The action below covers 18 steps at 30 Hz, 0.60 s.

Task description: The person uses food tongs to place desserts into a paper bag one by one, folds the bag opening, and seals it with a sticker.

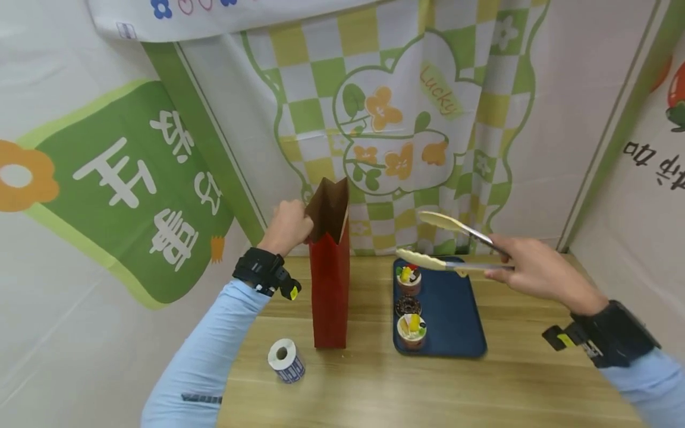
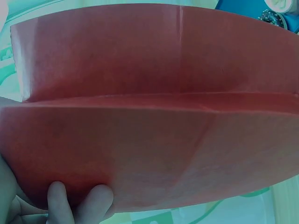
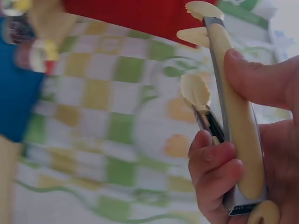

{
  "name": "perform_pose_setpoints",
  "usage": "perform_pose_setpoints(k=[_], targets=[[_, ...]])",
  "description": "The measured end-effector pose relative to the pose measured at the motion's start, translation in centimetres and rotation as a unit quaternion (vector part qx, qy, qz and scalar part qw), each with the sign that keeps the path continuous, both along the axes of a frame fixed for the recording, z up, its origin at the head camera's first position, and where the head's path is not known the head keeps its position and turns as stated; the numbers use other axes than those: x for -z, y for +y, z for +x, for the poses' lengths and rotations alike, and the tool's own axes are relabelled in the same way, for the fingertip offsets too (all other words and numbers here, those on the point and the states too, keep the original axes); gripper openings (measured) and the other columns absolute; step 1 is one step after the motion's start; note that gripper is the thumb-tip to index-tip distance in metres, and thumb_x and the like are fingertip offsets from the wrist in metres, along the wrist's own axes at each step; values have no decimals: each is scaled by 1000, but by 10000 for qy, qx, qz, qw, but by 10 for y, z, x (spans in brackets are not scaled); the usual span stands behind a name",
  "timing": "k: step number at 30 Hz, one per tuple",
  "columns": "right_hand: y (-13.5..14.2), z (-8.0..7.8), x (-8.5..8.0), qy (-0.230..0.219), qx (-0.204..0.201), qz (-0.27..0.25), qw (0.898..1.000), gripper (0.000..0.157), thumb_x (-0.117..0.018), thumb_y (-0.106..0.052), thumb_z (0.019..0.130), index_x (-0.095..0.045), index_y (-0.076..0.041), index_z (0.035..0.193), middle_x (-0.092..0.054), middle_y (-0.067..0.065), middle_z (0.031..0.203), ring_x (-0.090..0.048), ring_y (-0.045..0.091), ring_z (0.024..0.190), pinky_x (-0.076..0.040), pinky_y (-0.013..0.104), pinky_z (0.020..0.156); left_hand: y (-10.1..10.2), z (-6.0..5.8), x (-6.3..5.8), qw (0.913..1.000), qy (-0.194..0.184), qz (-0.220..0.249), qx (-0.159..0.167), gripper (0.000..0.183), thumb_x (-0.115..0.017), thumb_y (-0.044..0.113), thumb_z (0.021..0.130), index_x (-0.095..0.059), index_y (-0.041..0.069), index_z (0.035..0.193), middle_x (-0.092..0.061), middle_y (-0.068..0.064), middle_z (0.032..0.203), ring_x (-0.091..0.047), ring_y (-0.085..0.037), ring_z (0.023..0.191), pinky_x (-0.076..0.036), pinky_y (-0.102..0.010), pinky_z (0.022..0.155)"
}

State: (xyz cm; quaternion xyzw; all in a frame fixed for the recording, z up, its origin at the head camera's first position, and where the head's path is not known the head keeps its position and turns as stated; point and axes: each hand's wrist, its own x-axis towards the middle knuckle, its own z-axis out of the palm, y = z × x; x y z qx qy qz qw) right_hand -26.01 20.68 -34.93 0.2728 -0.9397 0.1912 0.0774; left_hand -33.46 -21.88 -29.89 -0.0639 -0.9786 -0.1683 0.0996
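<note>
A tall red paper bag (image 1: 330, 291) stands upright on the table, its brown-lined mouth spread apart at the top. My left hand (image 1: 289, 227) grips the bag's upper left edge; in the left wrist view its fingertips (image 2: 96, 203) lie against the red paper (image 2: 140, 149). My right hand (image 1: 540, 270) holds a pair of food tongs (image 1: 476, 238) with cream scalloped tips, spread apart with nothing between them. The tongs hang over the back of a dark blue tray (image 1: 452, 315). Along the tray's left side sit two fruit-topped cupcakes (image 1: 411, 339) with a chocolate donut (image 1: 408, 305) between them.
A roll of labels (image 1: 286, 360) stands on the wooden table (image 1: 407, 392), left of the bag. Printed cloth (image 1: 321, 77) hangs behind the table, with white sheets at both sides.
</note>
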Motion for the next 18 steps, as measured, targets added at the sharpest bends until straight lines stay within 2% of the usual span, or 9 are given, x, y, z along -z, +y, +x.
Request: perform_pose_setpoints(k=[3, 6, 10, 14, 18], targets=[[10, 9, 38, -422, 51, -114, 9990, 38, -74, -24, 81, -59, -1, 107, -52, -2, 67, -37, 9, 50, -32, 27, 45, 1, 1, 0, 10000, 47, -16, 27, 24, -41, 2, 79, -56, 3, 61, -60, -9, 55, -55, -23, 48, -35, -29, 41], [16, 10, 72, -903, 114, -166, 9957, 45, -72, -26, 82, -58, 4, 113, -49, -4, 62, -37, 8, 49, -32, 26, 45, 3, 1, 0, 10000, 57, -24, 77, 24, -41, 2, 79, -57, 4, 60, -61, -9, 54, -54, -23, 46, -34, -28, 40], [17, 2, 110, -1542, 208, -259, 9875, 35, -70, -28, 82, -62, 2, 97, -41, -4, 59, -36, 10, 50, -29, 27, 48, 4, 2, -1, 9999, 35, -78, 110, 27, -42, 2, 79, -58, 4, 57, -62, -9, 53, -55, -22, 45, -34, -27, 40], [10, -13, 140, -2061, 200, -343, 9777, 32, -68, -31, 81, -63, -1, 90, -36, -4, 60, -34, 12, 53, -27, 28, 51, 4, 3, -1, 9999, 20, -89, 94, 27, -42, 1, 80, -57, 3, 58, -61, -9, 53, -54, -21, 45, -32, -27, 39], [0, -24, 156, -2238, 290, -278, 9738, 28, -67, -32, 81, -63, -4, 79, -38, -5, 59, -35, 12, 52, -28, 27, 50, 4, 3, 0, 9999, 1, -30, 108, 27, -42, 2, 81, -57, 3, 59, -62, -9, 54, -55, -21, 45, -32, -27, 39]])
